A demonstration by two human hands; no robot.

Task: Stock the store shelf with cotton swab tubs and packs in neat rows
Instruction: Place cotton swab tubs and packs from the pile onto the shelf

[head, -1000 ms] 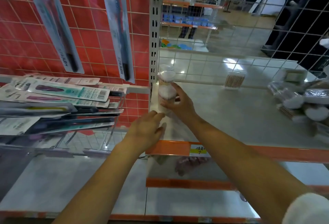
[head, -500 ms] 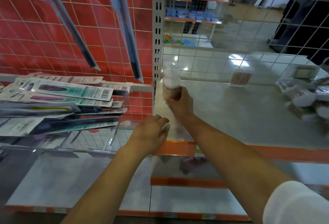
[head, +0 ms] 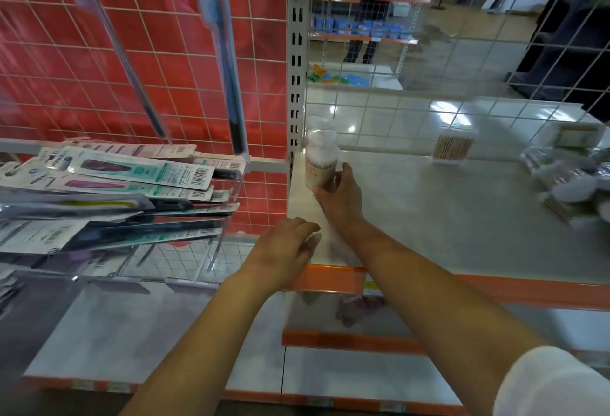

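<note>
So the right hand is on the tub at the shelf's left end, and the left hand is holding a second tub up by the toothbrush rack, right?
Not quite. In the head view the right hand is on the tub at the left end of the shelf, but the left hand holds no visible tub; it rests on the shelf's front edge.

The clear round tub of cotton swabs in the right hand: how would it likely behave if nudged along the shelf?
The clear round cotton swab tub stands taller than wide, so a high push could tip it. It probably weighs little, holding only swabs. On the smooth grey shelf it would likely slide easily; the right hand grips it low.
</note>
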